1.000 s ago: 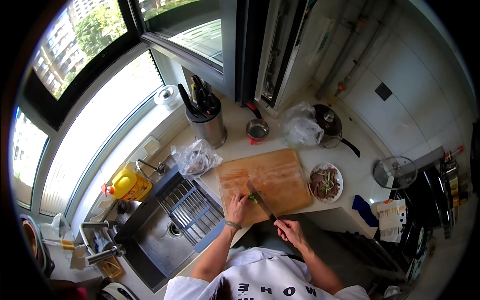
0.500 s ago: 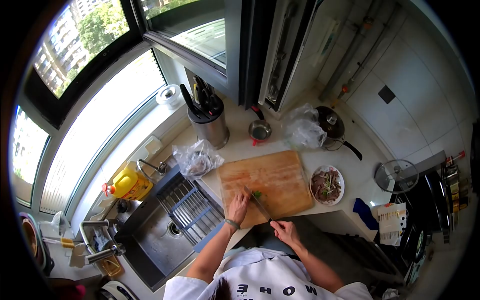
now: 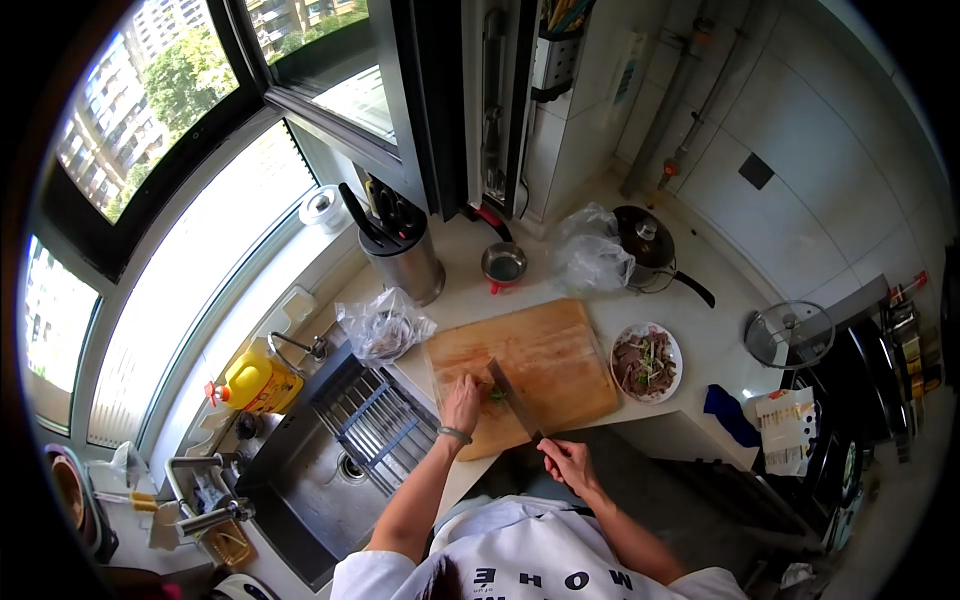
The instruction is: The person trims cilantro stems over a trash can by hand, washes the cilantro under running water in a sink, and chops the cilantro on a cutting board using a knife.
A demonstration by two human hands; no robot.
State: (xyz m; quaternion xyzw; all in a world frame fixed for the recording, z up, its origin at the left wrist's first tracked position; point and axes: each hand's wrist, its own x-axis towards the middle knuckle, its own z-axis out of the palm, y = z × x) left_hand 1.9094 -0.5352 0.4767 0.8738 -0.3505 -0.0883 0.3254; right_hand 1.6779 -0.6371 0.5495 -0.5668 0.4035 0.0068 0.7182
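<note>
My right hand (image 3: 567,462) is closed around the handle of a kitchen knife (image 3: 513,396). Its long blade slants away to the upper left over a wooden cutting board (image 3: 550,350). My left hand (image 3: 460,404), with a band at the wrist, presses its closed, bent fingers down on the left part of the board. A small bunch of green herbs (image 3: 496,396) shows between those fingers and the blade. The fingers hide the rest of what they hold. Right of the board stands a white bowl (image 3: 676,385) with sliced meat and pale green shreds.
A sink (image 3: 310,505) with a metal rack is at the left. Behind the board are a plastic bag (image 3: 385,325), a knife block (image 3: 405,265), a small metal pot (image 3: 503,263) and a lidded pan (image 3: 650,240). A blue cloth (image 3: 733,420) lies near the stove at right.
The view has shifted slightly. My left hand has drawn back a little to the left of the blade. The greens, before at the blade's right side, now show on its left.
</note>
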